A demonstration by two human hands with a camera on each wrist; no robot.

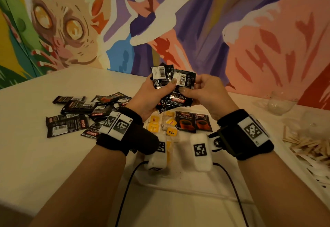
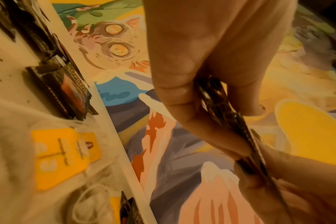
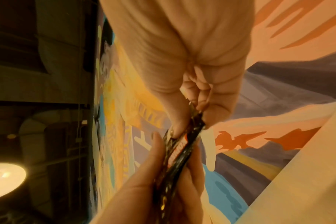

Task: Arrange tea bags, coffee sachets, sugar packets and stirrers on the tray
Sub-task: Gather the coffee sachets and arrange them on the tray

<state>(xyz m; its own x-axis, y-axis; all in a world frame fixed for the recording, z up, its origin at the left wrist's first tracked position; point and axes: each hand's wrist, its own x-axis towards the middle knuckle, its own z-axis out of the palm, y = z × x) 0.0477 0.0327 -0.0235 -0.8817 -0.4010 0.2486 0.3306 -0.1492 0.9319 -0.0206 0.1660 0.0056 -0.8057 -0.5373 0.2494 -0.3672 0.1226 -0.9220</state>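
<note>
A person's two hands are raised above a white worktop [image 1: 35, 155], both holding one bundle of black coffee sachets [image 1: 169, 90]. The left hand [image 1: 151, 98] has its fingers and thumb curled round the bundle from the left. The right hand [image 1: 205, 94] pinches the bundle's right side, thumb pressed on the front sachet. Both grips are closed on the bundle, with no fingers free.

The bundle hangs directly above a white tray [image 1: 178, 191], which sits nearest the viewer. On the tray's far end lie two sachets [image 1: 193, 123] side by side, face up, just right of a cluster of yellow-tagged tea bags [image 1: 164, 126]. Left of the tray, more sachets [image 1: 80, 114] lie scattered in a loose heap. Right of the tray is a pile of wooden stirrers [image 1: 312, 148], and beyond it a clear glass cup [image 1: 280, 103]. A painted mural [image 1: 71, 21] fills the wall behind.

Readable writing: "KOPIKO" and "SUPREMO" on the sachets, barcodes on their backs, and "TEA" on one yellow tag.

Risks, as a judgement: the glossy sachets are fanned unevenly, so one could slip from the bundle and land on the tea bags, disturbing them. Some face different ways, so they may go down mismatched with the two already laid.
</note>
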